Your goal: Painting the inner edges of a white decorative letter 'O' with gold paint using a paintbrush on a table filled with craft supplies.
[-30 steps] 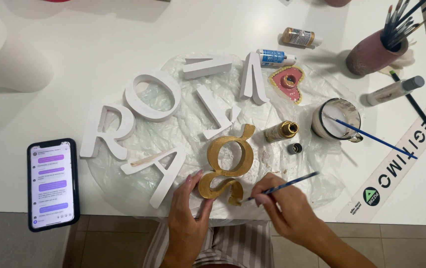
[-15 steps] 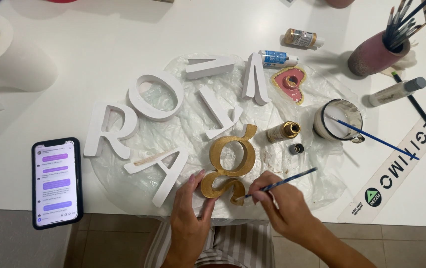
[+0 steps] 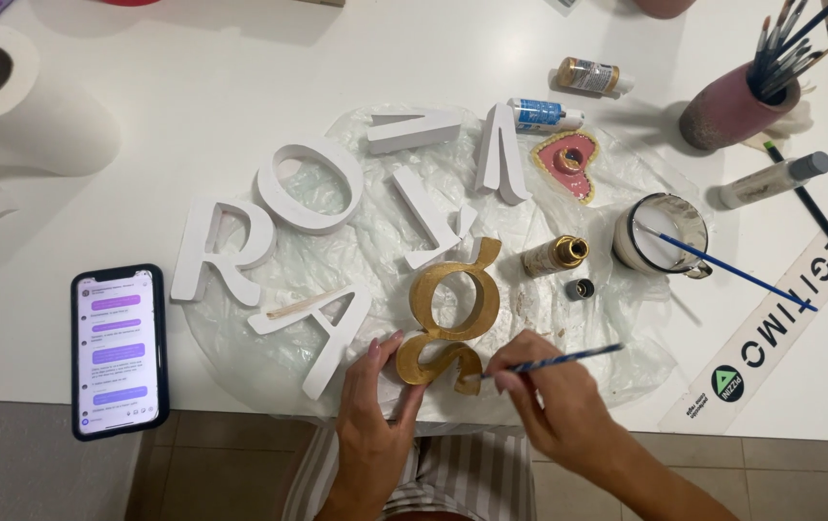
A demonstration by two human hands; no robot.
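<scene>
— Two hands, any change since half a second ago?
— Little. Left hand [image 3: 372, 425] still steadies the gold ampersand [image 3: 452, 314] at its lower edge, fingers open against it; right hand [image 3: 554, 400] stays closed on a blue paintbrush [image 3: 554, 360], tip at the ampersand's base.
— Surroundings?
— White wooden letters [image 3: 303, 183] on plastic sheet [image 3: 626, 347], mid-desk. Open gold paint bottle [image 3: 554, 257] and white cup [image 3: 660, 233] just right. Smartphone [image 3: 120, 349] left, apart.

Bright, even light from overhead w/ soft shadows thrown toward upper left behind the paper roll [image 3: 23, 101] & brush pot [image 3: 734, 104]. White worktop [image 3: 240, 58] near blown out. Focus was sharp; slight edge stretch.
</scene>
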